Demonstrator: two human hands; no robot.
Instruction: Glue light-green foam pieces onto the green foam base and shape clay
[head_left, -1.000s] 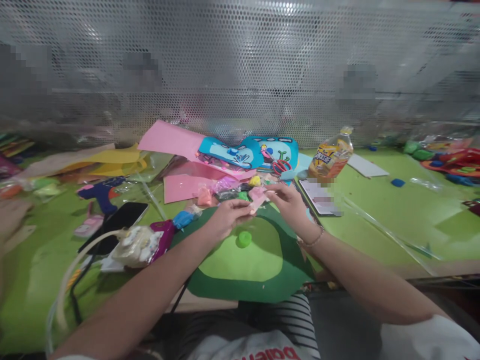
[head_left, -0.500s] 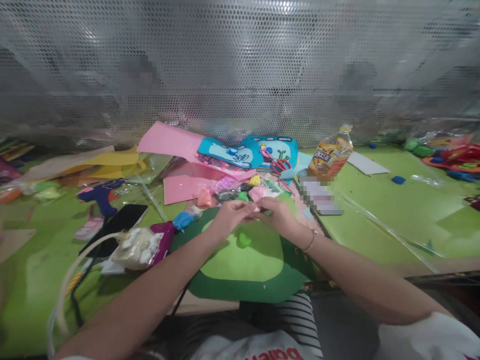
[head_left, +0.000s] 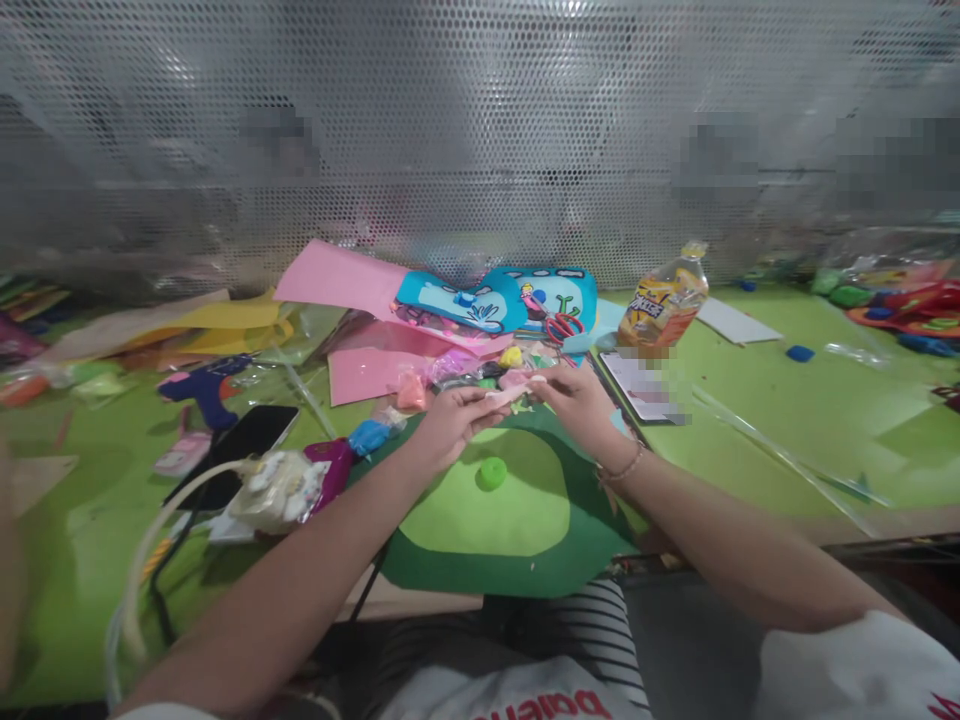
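Note:
Both hands hold a pale pink strip of soft clay (head_left: pixel 513 394), stretched between their fingertips. My left hand (head_left: pixel 452 428) pinches its left end, and my right hand (head_left: pixel 583 404) has the other end between thumb and fingers. Below them lies a dark green sheet (head_left: pixel 480 578) with a light green rounded shape (head_left: pixel 517 525) on top. A small bright green clay disc (head_left: pixel 492 473) rests on the light green shape. Just beyond my fingers are bagged clay lumps, among them a yellow one (head_left: pixel 511 357), an orange-pink one (head_left: pixel 411 390) and a blue one (head_left: pixel 369 437).
Red-handled scissors (head_left: pixel 564 327) lie by blue cut-out decorations (head_left: pixel 450 300). On the right stand a drink bottle (head_left: pixel 664 300) and a phone (head_left: pixel 637 387). To the left are a glue gun (head_left: pixel 206 390), a black phone (head_left: pixel 262 445) and a cable (head_left: pixel 150 520). A perforated metal panel (head_left: pixel 480 130) closes the back.
My hands have drawn apart slightly, and the pink clay now shows as a strip between them. The green disc, partly shaded before, is plainer in view.

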